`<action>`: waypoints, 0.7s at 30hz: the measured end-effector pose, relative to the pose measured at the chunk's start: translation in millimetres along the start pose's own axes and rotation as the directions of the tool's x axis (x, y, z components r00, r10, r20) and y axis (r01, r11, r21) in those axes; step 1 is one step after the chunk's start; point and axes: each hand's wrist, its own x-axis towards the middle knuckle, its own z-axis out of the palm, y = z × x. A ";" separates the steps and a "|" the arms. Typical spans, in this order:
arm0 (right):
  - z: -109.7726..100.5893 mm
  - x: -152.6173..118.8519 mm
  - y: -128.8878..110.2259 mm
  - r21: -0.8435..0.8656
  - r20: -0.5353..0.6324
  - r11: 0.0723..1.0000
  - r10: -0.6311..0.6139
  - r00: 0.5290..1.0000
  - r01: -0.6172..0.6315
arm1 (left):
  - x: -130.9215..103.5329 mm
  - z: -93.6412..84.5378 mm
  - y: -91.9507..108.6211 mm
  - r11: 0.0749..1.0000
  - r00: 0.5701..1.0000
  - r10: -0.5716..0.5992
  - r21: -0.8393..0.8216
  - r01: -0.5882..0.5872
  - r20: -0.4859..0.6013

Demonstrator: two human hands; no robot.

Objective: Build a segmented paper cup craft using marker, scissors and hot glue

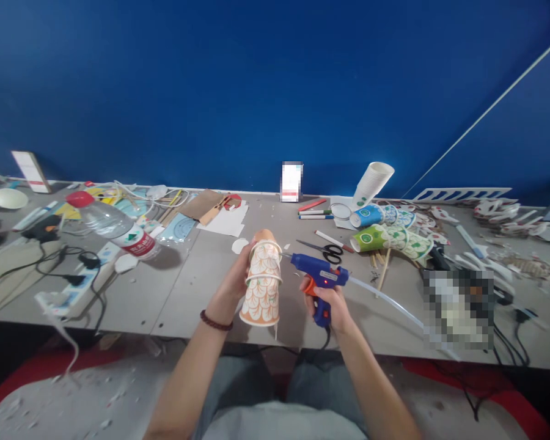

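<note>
My left hand (pixel 239 272) is wrapped round a stack of paper cups (pixel 262 284) with an orange scale pattern, held above the table's front part. A thin stick shows below its lower rim. In my right hand (pixel 332 302) is a blue hot glue gun (pixel 318 269), my fingers by its orange trigger. A small red light glows on its side. The nozzle points left and reaches the side of the cups near a rim; whether it touches them I cannot tell. From the gun's back a long clear glue stick (pixel 389 299) trails to the right.
Black scissors (pixel 332 252) and several markers (pixel 315 215) lie beyond the gun. Blue cups (pixel 380 216), green cups (pixel 392 241) and a white cup stack (pixel 371 183) stand or lie at right. Leftward are a water bottle (pixel 112 226), a power strip (pixel 89 281) and cables.
</note>
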 end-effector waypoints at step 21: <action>2.2 21.6 4.9 -0.243 -0.039 0.838 0.495 0.868 -0.489 | 24.3 -26.2 72.0 0.857 0.869 0.488 0.236 -0.459 -0.080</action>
